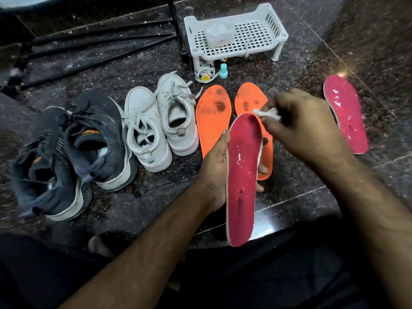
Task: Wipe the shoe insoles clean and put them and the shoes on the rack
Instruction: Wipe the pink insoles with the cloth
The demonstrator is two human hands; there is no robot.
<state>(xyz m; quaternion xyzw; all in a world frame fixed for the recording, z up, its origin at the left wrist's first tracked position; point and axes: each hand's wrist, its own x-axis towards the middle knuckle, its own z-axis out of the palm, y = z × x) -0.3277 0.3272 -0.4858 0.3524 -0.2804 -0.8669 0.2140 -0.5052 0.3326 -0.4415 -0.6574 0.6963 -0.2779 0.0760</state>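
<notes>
Wiping is under way: the left hand (215, 168) grips a pink insole (243, 175) by its edges, and the right hand (301, 126) pinches a white wipe (268, 113) at its toe. Farther off, two stained orange insoles (213, 121), another pink insole (345, 112) and both shoe pairs (160, 123) lie on the floor. The far rack (236, 34) holds no footwear.

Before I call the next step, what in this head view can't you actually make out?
- Right orange insole: lower part hidden by the held pink insole and right hand.
- White container on the rack: label too small and blurred to read.
- Held pink insole's underside: faces away.
- Left hand: fingers mostly behind the insole.
</notes>
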